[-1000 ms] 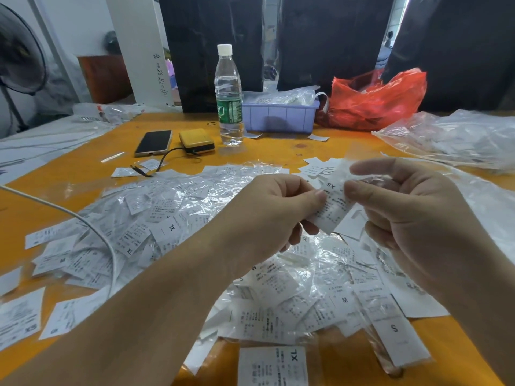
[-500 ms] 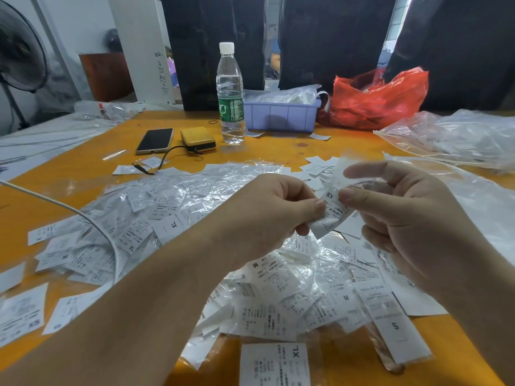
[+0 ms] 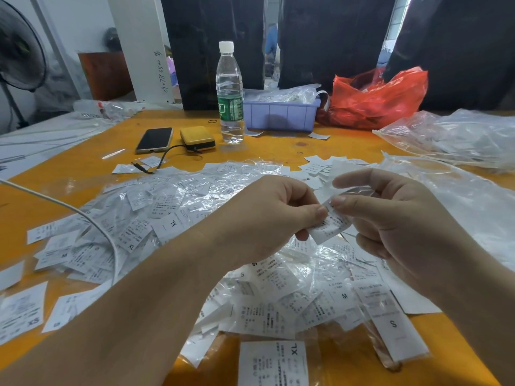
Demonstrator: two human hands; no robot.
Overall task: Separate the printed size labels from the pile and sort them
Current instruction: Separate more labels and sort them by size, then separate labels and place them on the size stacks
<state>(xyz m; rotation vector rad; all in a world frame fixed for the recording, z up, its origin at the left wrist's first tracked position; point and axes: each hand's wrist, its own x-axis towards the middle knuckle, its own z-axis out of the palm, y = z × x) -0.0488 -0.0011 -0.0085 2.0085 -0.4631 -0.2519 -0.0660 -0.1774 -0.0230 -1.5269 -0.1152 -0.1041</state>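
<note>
Both hands met above the pile (image 3: 195,232): the left hand (image 3: 267,215) and right hand (image 3: 395,218) each had their grip pinched on one label (image 3: 327,225), held just over the heap on the desk (image 3: 278,149). Best handled, I'd judge, by peeling slowly at one corner so it didn't tear or drag neighbours along. Behind, the tray (image 3: 281,115) held bagged slips; the red bag (image 3: 379,98) bulged, contents unclear.
</note>
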